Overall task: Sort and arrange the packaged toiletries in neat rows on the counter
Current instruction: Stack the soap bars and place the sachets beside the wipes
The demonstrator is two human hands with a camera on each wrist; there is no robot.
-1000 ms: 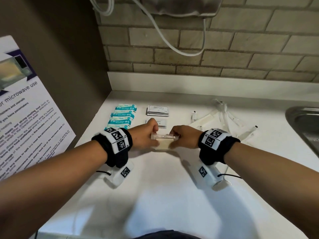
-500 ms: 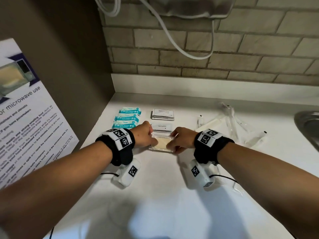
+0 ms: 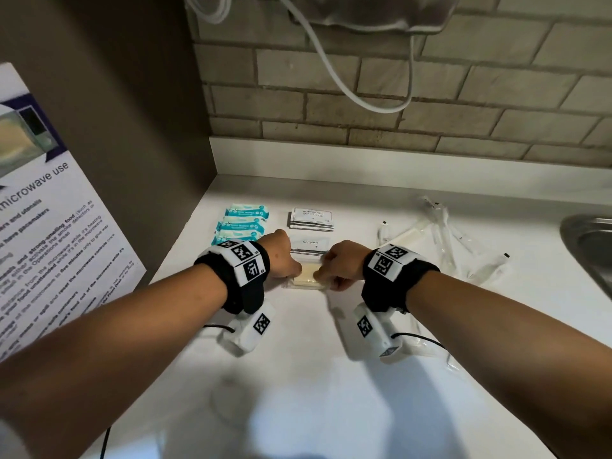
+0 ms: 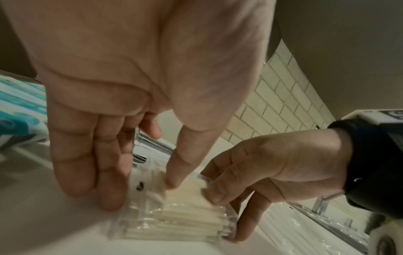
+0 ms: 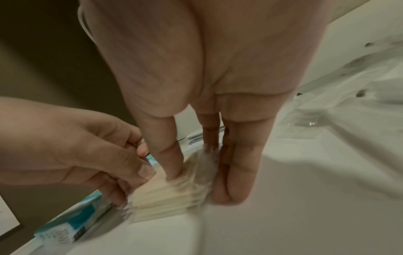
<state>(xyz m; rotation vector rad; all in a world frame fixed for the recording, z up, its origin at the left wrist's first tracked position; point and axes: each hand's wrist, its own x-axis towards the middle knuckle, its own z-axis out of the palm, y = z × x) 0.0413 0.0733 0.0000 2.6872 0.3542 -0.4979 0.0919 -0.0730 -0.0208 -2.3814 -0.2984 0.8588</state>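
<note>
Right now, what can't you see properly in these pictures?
- Soap packets: head view, both hands cover the stack's ends; count unclear.
- Teal packs: the left hand hides the nearest.
- Toothpaste sachets: the right hand overlaps the front edge.
- Sink: cut off by the right edge.
- Clear-wrapped items: right wrist view, blurred.

Teal-and-white packets, cream soap packs, white counter.

I see clear, glossy, crinkled plastic wrapping the cream soap stack at 12 o'clock of my wrists. The counter looks smooth, matt white; at 3 o'clock, the sink is brushed metal.
</note>
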